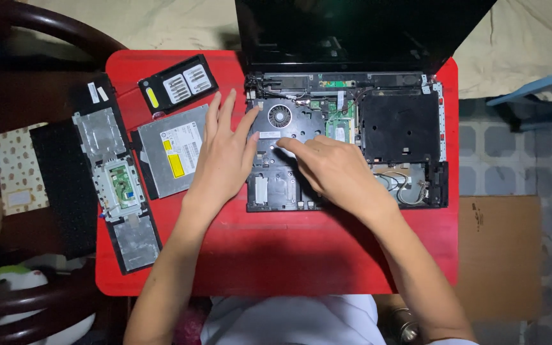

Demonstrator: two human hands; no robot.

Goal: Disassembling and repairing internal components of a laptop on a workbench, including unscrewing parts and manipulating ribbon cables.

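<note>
— What's the setting?
— A small red plastic table over a grey tiled floor, with a dark wooden chair at the left.
— And the main thing?
— An opened black laptop base with its cover off lies on the table's far half, long axis left to right, its dark screen tilted away from the person. A round fan and a green board show inside.
— The hands?
— The left hand lies flat on the base's left edge, fingers spread and holding nothing. The right hand rests on the middle, forefinger stretched out beside the fan, the others loosely curled, clamped on nothing.
— Any containers?
— A black screwdriver-bit case lies open, metal bits in rows. Near it are a silver optical drive and a removed black palm-rest panel.
</note>
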